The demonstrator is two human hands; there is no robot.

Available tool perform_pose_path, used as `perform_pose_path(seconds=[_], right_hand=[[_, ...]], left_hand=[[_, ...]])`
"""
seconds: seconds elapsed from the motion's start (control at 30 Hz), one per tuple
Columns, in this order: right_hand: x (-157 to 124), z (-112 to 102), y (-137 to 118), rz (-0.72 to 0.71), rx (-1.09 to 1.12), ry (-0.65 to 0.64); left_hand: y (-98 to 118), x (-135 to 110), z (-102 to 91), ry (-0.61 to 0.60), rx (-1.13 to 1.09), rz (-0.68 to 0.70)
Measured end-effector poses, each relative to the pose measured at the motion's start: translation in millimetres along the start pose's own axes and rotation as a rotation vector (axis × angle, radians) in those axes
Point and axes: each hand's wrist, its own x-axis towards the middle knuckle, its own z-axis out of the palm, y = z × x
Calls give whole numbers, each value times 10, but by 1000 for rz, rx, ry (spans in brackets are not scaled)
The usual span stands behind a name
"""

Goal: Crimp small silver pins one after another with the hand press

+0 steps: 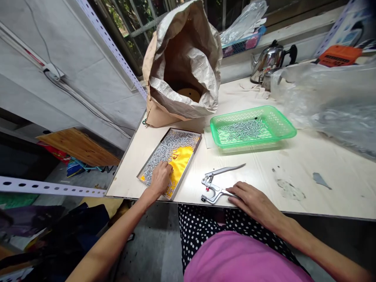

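My left hand (161,178) rests in a shallow metal tray (191,155) with a yellow bottom, its fingers curled down among several small silvery metal pieces (167,147). What the fingers grip is hidden. My right hand (249,197) lies on the pale table (308,176) near its front edge, fingers bent over the lower handle of a pair of silver hand pliers (216,184). The pliers lie flat with their handles spread apart.
A green plastic basket (252,127) with more metal pieces stands behind the pliers. A big open paper sack (183,62) stands at the back left, a metal kettle (268,60) and clear plastic bags (329,102) at the back right. The table drops off at the left.
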Motion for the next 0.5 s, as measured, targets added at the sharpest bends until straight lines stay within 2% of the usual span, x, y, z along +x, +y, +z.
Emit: perform_pose_path(seconds=[0.07, 0.13, 0.2, 0.3, 0.4, 0.5], right_hand=[[-16, 25, 1, 9, -29, -13], [-9, 39, 3, 14, -53, -30], [10, 42, 7, 14, -72, -34], [37, 27, 29, -3, -120, -33], [39, -14, 81, -25, -201, -6], [18, -75, 147, -33, -260, 25]], left_hand=[[172, -51, -75, 69, -205, -10], [401, -126, -96, 62, -480, -44], [633, -200, -48, -27, -722, -95], [881, -259, 119, -193, -948, -210], [1000, -247, 281, -319, -1088, -346], [1093, -213, 363, -356, -1164, -396]])
